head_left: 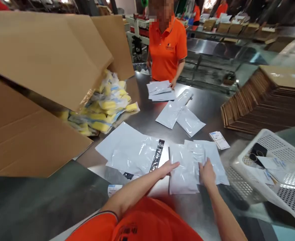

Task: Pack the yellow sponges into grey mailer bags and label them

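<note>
White plastic mailer bags lie in an overlapping group on the metal table in front of me. My left hand rests at the left edge of the nearest bag, thumb on top, fingers partly hidden. My right hand is closed on the right part of the group, beside another white bag. To the left is a pile of flat white bags with a dark adhesive strip. More filled white bags lie beyond my hands, and a small stack of labels sits to the right.
An open cardboard box spills yellow wrapped packets at the left. Across the metal table, a person in orange touches white bags. At the right are a white basket and stacked flat cardboard.
</note>
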Demonstrator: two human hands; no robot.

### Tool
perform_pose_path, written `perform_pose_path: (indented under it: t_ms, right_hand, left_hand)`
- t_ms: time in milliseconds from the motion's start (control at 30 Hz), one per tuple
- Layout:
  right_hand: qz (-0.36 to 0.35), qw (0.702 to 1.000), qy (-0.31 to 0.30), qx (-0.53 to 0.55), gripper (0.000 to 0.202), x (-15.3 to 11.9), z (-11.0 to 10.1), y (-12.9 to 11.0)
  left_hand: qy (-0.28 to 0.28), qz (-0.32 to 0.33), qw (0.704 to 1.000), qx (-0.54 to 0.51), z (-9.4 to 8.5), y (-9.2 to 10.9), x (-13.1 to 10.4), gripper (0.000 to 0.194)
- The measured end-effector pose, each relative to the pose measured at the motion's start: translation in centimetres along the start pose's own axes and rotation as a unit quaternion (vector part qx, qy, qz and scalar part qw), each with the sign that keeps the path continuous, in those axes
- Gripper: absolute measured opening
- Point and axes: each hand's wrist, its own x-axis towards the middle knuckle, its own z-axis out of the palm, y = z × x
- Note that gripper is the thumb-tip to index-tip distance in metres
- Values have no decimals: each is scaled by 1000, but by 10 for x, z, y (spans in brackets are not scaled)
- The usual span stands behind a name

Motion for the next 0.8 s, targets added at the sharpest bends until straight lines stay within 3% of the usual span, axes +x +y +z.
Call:
perform_pose_path:
  t_ms: [67, 100, 200, 233, 300, 367, 433, 500, 633, 733, 800]
  right_hand:
    - [21, 998, 49, -17, 77, 5, -11, 25]
    - [8, 996, 90, -28, 79, 9, -16, 32]
    - [-123, 974, 186, -36, 75, 12, -15, 17]
    - [-182, 967, 178, -30, 71, 10, -9, 1]
    - [-289, 952, 101, -28, 61, 3, 9, -41]
    - [-353, 934, 3, -43, 53, 3, 28, -83]
    - [-375, 924, -59, -49, 46, 18, 37, -117]
    - [-364, 929, -52, -25, 43, 51, 32, -139]
    - [-297, 950, 86, 45, 45, 148, -2, -159]
    - [-227, 957, 171, 62, 46, 217, -24, -165]
    - [-205, 959, 187, 56, 50, 252, -30, -169]
  left_hand:
    - [10, 68, 990, 120, -2, 7, 5, 53]
    - [30, 128, 969, 208, -9, 12, 5, 52]
    - [125, 267, 845, 445, -54, 23, -2, 52]
    - [155, 276, 806, 500, -73, 24, -6, 54]
    - [190, 266, 744, 583, -111, 24, -10, 57]
    - [191, 252, 709, 630, -144, 21, -9, 58]
    - [189, 250, 693, 649, -170, 22, -3, 57]
    - [193, 256, 685, 654, -190, 26, 4, 56]
    - [181, 277, 664, 670, -222, 41, 18, 54]
    - [170, 292, 639, 691, -238, 43, 23, 54]
    - [172, 301, 623, 702, -243, 40, 22, 54]
